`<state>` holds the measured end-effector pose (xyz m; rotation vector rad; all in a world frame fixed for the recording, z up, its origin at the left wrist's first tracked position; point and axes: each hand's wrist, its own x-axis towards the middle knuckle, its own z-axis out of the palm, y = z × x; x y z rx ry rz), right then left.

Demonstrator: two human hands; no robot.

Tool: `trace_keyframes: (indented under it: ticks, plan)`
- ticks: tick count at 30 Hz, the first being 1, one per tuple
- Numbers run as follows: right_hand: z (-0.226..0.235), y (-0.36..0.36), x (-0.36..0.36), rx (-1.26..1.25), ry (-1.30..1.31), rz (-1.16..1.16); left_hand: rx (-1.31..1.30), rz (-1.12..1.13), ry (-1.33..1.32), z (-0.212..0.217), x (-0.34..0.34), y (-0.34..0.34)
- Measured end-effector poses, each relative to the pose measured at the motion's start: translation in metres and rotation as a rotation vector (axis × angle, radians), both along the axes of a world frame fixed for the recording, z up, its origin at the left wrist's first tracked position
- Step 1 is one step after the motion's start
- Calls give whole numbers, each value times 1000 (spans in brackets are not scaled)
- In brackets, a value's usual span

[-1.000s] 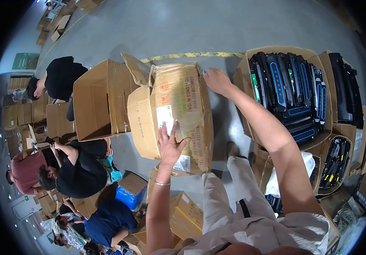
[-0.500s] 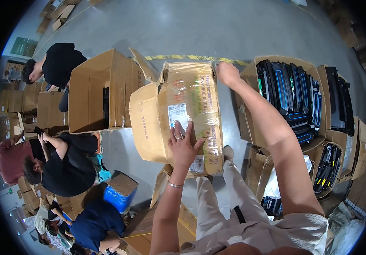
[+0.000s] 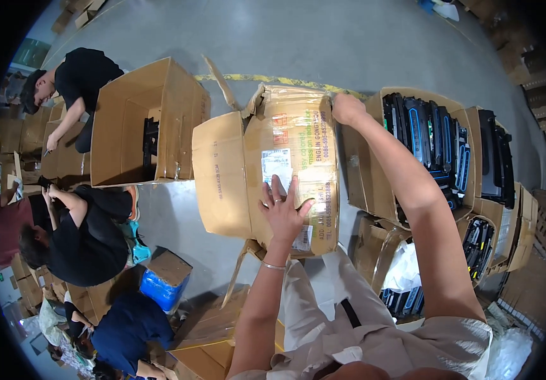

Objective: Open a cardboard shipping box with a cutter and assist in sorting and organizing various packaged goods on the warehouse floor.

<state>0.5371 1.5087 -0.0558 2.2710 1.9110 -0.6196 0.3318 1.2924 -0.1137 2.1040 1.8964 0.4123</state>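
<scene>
A taped brown cardboard box (image 3: 308, 139) stands in front of my legs, its side flap (image 3: 219, 177) folded out to the left. My left hand (image 3: 283, 212) lies on the box's upper face with fingers spread, just below a white label (image 3: 276, 166). A ring and a bracelet show on that hand and wrist. At the box's far right corner, my right hand (image 3: 349, 109) is closed over the edge. Its fingertips are hidden from view.
An open carton (image 3: 178, 114) stands to the left, with dark parts inside. On the right, a carton (image 3: 374, 183) holds several black panels with blue trim (image 3: 417, 130). Several people work at the left; a blue-wrapped box (image 3: 164, 288) sits near them.
The box has shifted slightly right, closer to the cartons on that side, and both my hands have moved with it. At the far left, a person's head and arm have changed position.
</scene>
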Motion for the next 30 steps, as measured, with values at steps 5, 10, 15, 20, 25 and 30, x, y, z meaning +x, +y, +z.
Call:
trace_keyframes:
  ticks: [5,10,15,20,25,30]
  plan:
    - [-4,-39,-6,-88,12,-61,-40,57,-19,1,4,6]
    - [-17,-63,-4,-124,-29,-54,-57,70,-36,1,8,3]
    - [-15,-94,-8,-144,-14,-110,-81,77,-45,-2,9,2]
    - [-23,-141,-12,-206,-4,-118,-143,75,-57,-2,9,3]
    - [-43,-166,-4,-245,-10,-48,-172,70,-59,-5,9,-11]
    - [-12,-171,-5,-171,26,-60,-134,96,-64,-3,12,-21]
